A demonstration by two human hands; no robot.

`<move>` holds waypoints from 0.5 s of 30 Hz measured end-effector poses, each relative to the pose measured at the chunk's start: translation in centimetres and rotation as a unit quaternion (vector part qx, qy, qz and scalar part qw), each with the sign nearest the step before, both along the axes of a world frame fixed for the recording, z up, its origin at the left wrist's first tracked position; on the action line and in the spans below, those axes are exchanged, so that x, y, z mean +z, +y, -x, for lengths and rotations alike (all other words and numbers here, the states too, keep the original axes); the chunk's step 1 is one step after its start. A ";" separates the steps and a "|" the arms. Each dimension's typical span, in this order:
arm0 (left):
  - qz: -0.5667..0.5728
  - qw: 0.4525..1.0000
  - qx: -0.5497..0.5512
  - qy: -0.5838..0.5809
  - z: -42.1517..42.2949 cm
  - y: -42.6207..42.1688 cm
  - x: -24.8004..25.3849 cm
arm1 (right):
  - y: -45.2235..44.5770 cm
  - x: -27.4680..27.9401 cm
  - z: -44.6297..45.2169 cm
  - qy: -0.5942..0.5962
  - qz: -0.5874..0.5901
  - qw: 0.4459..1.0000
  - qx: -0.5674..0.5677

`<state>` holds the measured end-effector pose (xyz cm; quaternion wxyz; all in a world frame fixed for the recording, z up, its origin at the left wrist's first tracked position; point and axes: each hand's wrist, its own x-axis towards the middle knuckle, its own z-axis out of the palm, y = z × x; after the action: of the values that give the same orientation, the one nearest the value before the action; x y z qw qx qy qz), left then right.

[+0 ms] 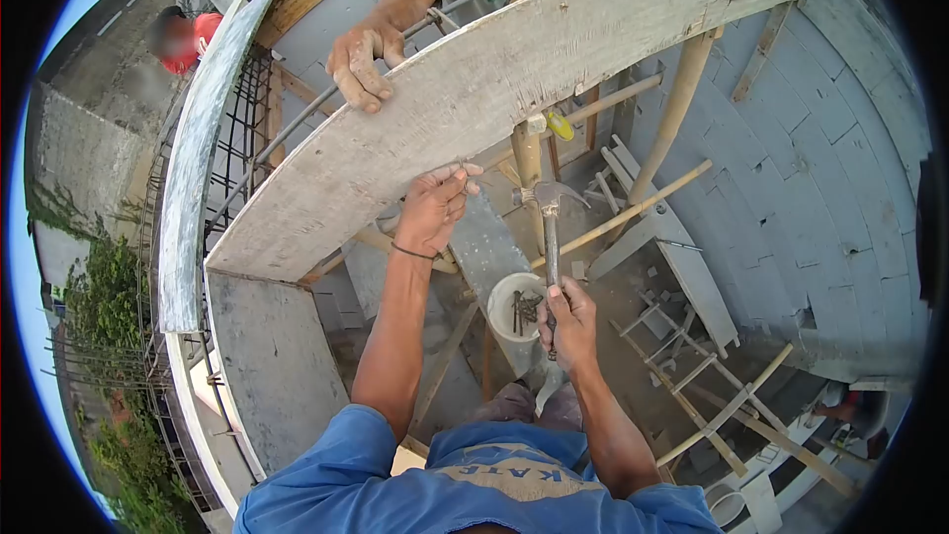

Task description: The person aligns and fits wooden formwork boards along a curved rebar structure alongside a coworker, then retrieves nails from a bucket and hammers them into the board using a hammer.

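Note:
My right hand [570,321] is wrapped round the handle of a claw hammer [551,227], whose head points up, away from me. My left hand [435,203] is raised at the lower edge of a curved plywood board [474,79], fingers pinched together; whether something small is between them cannot be made out. Between and below my hands, a white bucket [502,309] holds several nails. Across the board, a co-worker's hand [364,64] rests over its top edge.
Steel bars [247,109] run behind the board at the left. Wooden poles [682,89] stand beyond it. A wooden ladder [682,361] lies lower right, beside a grey block wall [811,188]. Another person in red [203,35] is at the upper left.

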<state>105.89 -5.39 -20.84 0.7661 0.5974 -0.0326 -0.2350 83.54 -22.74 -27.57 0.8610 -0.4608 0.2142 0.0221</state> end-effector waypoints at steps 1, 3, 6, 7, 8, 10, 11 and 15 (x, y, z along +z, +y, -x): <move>0.000 1.000 0.000 0.002 0.0 -0.1 0.0 | 0.2 -0.5 0.1 0.002 0.000 1.000 0.000; -0.003 1.000 0.011 -0.007 0.0 -0.2 0.0 | 0.6 -1.2 0.1 -0.010 0.018 1.000 0.008; 0.029 0.999 0.020 0.006 -0.2 -0.4 -0.2 | 0.4 -1.3 0.2 -0.021 0.024 0.999 0.010; 0.028 0.999 0.016 0.009 -0.3 -0.5 -0.2 | 0.3 -1.2 0.2 -0.019 0.023 1.000 0.005; 0.044 0.998 0.031 0.027 -0.3 -0.4 -0.1 | 0.3 -1.2 0.2 -0.034 0.046 0.998 -0.006; 0.057 0.996 0.045 0.046 -0.3 -0.7 -0.1 | 0.0 -1.6 0.3 -0.048 0.067 0.996 -0.020; 0.075 0.994 0.053 0.058 -0.4 -0.8 -0.2 | -0.2 -2.0 0.4 -0.109 0.203 0.972 -0.047; 0.084 0.990 0.073 0.082 -0.6 -1.0 0.1 | -0.7 -0.9 0.4 -0.221 0.317 0.920 -0.066</move>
<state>106.49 -6.42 -20.77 0.8286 0.5106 0.0544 -0.2232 83.12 -23.42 -28.48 0.6948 -0.6877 0.0437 -0.2060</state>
